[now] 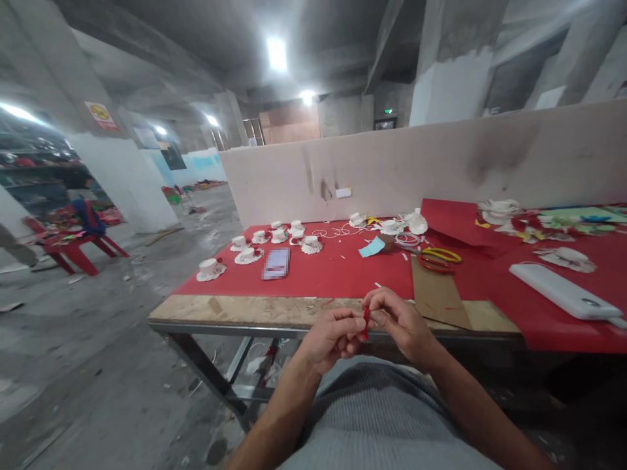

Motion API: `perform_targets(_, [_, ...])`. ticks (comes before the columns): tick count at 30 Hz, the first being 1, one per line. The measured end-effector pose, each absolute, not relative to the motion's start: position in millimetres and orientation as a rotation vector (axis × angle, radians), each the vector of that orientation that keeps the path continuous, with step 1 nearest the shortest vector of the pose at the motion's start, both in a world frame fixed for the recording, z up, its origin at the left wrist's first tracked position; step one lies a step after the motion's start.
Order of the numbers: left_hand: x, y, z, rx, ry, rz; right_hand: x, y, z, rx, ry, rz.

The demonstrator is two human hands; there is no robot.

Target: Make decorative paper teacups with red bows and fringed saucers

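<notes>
My left hand (333,336) and my right hand (399,326) meet in front of my body, just over the near edge of the table. Between their pinched fingertips is a small narrow red piece (365,324), perhaps paper or ribbon; fingers hide part of it. Beyond the hands, several small white cup-shaped pieces on frilly round bases, such as one cup-shaped piece (209,267), stand at the left on red sheeting (333,277). Some carry red bits. A phone-like device (276,264) with a blurred screen lies among them.
Yellow-handled scissors (441,255) and red-handled scissors (434,264) lie by brown cardboard (443,297). Nearby are a light blue scrap (371,247) and white cord (337,230). A white power-bank-like device (563,290) rests at right. A pale board (392,170) stands behind the table.
</notes>
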State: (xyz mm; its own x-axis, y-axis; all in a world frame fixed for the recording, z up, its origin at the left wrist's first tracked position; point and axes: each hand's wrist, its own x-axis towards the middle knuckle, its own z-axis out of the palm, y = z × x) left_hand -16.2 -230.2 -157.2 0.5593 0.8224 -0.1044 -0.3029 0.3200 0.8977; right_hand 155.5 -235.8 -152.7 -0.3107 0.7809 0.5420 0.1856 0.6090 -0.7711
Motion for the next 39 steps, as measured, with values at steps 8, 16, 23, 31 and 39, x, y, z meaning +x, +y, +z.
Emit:
perform_targets(8, [-11,-226,-146,1.028,0.734,1.021,153,-238,-153,-0.964,-1.649,0.764])
perform_targets(16, [-3,-227,-145,1.02,0.736,1.132,147,-246,-146,-1.051,-1.776,0.605])
perform_targets(23, [-6,-225,-148,1.151,0.756,1.133,148,-247,-148,-1.065,-1.751,0.649])
perform_targets(31, [-12,-223,-146,1.015,0.748,1.103,157,-244,-148,-0.942,-1.902,0.228])
perform_targets(39, [-13,-225,-148,1.008,0.72,1.038,159,-242,-140,-0.767,-2.065,-0.016])
